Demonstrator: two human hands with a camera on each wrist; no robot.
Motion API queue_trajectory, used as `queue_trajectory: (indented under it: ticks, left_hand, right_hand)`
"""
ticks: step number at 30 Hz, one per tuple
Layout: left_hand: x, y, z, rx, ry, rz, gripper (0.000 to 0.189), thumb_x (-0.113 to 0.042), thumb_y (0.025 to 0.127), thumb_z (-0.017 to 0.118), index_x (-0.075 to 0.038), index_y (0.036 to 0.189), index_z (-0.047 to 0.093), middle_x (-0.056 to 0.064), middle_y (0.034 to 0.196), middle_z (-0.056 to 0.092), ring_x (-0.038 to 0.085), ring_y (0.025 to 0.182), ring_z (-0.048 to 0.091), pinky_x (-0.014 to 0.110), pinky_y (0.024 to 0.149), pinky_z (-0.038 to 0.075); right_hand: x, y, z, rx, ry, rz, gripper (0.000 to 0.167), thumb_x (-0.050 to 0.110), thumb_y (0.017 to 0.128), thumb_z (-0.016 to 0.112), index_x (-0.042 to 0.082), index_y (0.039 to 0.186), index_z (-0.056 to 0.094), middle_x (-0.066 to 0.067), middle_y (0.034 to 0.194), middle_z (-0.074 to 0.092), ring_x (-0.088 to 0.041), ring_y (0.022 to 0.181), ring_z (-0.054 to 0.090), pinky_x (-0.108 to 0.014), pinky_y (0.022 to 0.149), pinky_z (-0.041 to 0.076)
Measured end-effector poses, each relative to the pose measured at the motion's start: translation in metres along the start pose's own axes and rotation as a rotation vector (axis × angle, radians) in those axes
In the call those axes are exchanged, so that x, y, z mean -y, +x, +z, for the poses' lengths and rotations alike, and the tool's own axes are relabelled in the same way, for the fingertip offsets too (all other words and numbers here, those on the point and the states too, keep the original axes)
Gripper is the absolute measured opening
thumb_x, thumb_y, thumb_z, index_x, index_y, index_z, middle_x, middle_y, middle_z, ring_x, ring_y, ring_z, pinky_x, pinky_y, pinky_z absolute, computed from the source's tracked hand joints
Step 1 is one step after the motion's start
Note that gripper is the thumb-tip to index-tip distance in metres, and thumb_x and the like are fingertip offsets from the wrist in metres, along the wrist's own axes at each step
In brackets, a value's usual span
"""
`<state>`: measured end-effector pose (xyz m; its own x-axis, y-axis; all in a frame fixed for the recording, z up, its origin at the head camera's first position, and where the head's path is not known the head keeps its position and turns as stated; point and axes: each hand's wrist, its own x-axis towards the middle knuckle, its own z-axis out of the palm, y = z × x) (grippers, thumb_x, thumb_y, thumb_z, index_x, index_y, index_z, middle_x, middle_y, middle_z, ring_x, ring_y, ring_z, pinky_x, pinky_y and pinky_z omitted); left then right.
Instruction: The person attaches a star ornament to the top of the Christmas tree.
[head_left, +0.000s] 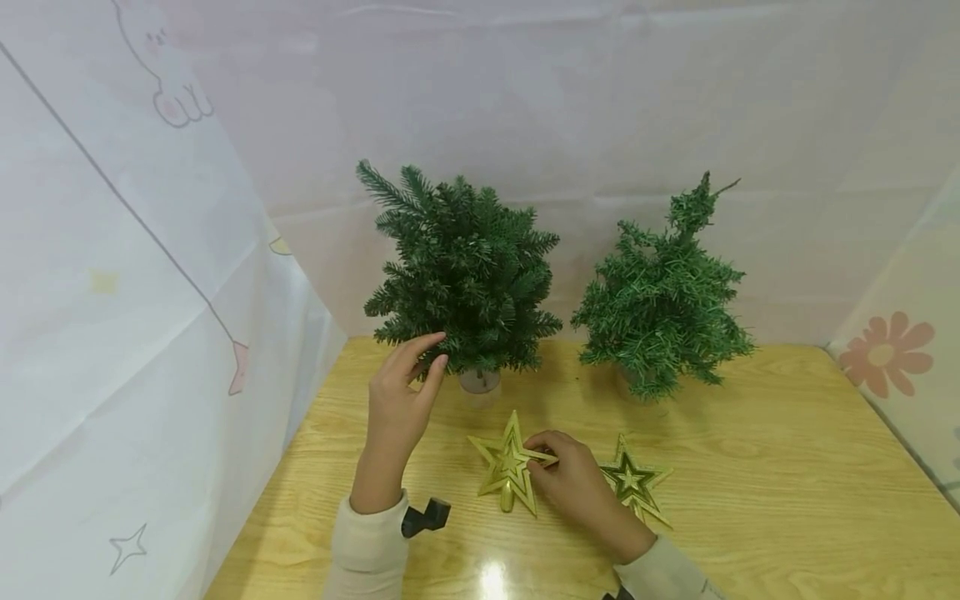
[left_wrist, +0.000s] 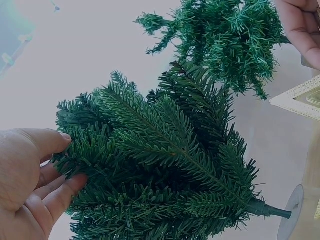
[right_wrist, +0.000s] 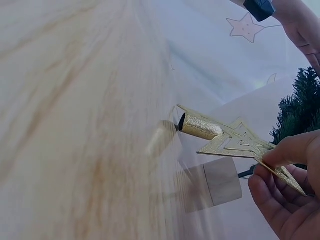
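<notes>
My right hand [head_left: 573, 481] pinches one point of a gold star tree topper [head_left: 507, 462] between thumb and fingers. In the right wrist view the topper's hollow socket [right_wrist: 200, 126] faces away from that hand, close to the tabletop. My left hand [head_left: 399, 398] is raised at the left front of a dark green artificial Christmas tree [head_left: 465, 267]. Its fingers are parted and slightly bent, close to the branch tips in the left wrist view; whether they touch is hard to tell. Partly behind my right forearm lies a second gold star topper [head_left: 630, 481].
To the right stands a smaller, lighter green tree [head_left: 663, 304] with a bent top. The dark tree has a pale round base [head_left: 480, 385]. Both are on a wooden table [head_left: 787, 467], close to a pale hanging cloth [head_left: 570, 108] at the back.
</notes>
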<state>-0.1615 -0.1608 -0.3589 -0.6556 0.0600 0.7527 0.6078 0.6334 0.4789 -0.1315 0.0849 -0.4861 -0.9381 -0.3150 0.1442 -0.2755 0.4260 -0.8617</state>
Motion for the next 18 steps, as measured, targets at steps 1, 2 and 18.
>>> queue_trajectory:
  ticks: [1, 2, 18]
  left_hand:
    - [0.000, 0.000, 0.000, 0.000, -0.001, 0.002, 0.031, -0.018, 0.095, 0.066, -0.015, 0.126, 0.065, 0.005, 0.120, 0.064, 0.021, 0.113, 0.060, 0.030, 0.084, 0.056]
    - [0.000, 0.000, 0.000, 0.001, 0.000, 0.002, 0.031, -0.018, 0.095, 0.066, -0.015, 0.126, 0.065, 0.005, 0.119, 0.064, 0.021, 0.113, 0.061, 0.030, 0.084, 0.056]
    - [-0.001, 0.000, 0.000, 0.010, 0.003, -0.016, 0.032, -0.015, 0.094, 0.066, -0.017, 0.127, 0.065, 0.003, 0.121, 0.063, 0.019, 0.114, 0.060, 0.028, 0.085, 0.055]
  right_hand:
    - [0.000, 0.000, 0.000, -0.003, 0.008, -0.002, 0.021, 0.014, 0.095, 0.066, 0.013, 0.116, 0.065, 0.001, 0.122, 0.060, -0.020, 0.107, 0.061, -0.020, 0.073, 0.055]
    - [0.000, 0.000, 0.000, -0.006, 0.014, -0.009, 0.021, 0.013, 0.095, 0.066, 0.012, 0.115, 0.065, 0.000, 0.121, 0.060, -0.021, 0.107, 0.062, -0.021, 0.073, 0.055]
    - [0.013, -0.002, -0.002, -0.047, 0.053, -0.015, 0.015, 0.008, 0.090, 0.071, 0.011, 0.104, 0.065, 0.001, 0.099, 0.064, -0.014, 0.090, 0.061, -0.021, 0.072, 0.055]
